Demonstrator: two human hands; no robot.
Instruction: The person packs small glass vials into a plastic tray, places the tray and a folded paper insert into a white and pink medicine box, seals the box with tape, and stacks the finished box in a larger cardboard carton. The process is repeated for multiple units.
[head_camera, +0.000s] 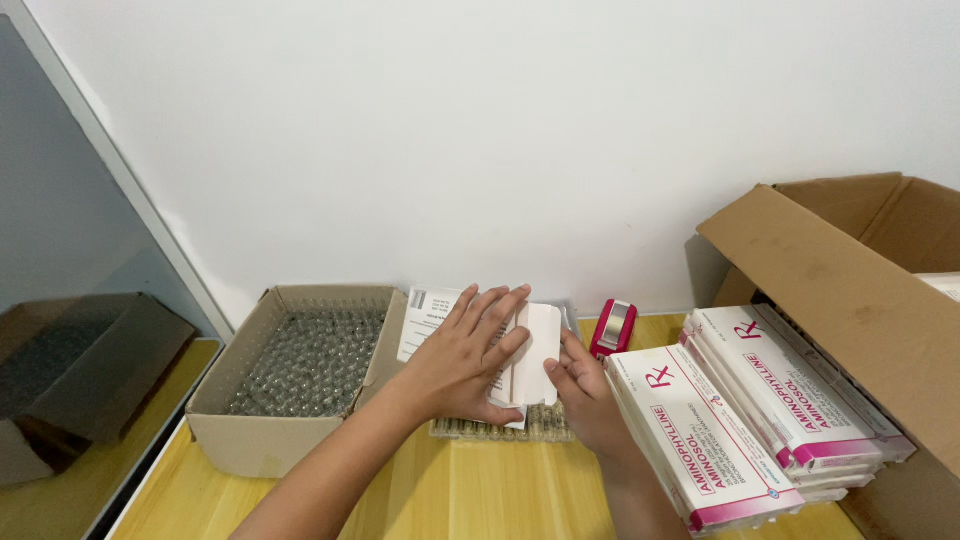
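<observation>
A large brown shipping carton (850, 290) stands to the right of the right hand, its flap folded out over a stack of flat white-and-magenta medicine cartons (745, 415). The stack leans against the carton and lies just beside the right wrist, close enough to take from without stretching.

To the left of the left hand sits an open cardboard tray box (290, 375), packed with rows of small clear glass ampoules (310, 365) standing upright, so their tops face the person.

Between the two hands, on the yellow wooden table (450, 495), lies a plastic strip of ampoules (500, 428), partly hidden under the palms. Over it the person holds a small white carton (535, 355) with a printed paper leaflet (430, 318) beneath and behind it.

The left hand (465, 360) lies flat with fingers spread, pressing down on the leaflet and carton, seemingly to keep them steady. The right hand (585, 395) is curled at the carton's right edge, its fingertips touching the side; whether it actually pinches the flap cannot be told.

Just beyond the right hand, near the wall, rests a small red stapler (613, 328), apart from both hands.
</observation>
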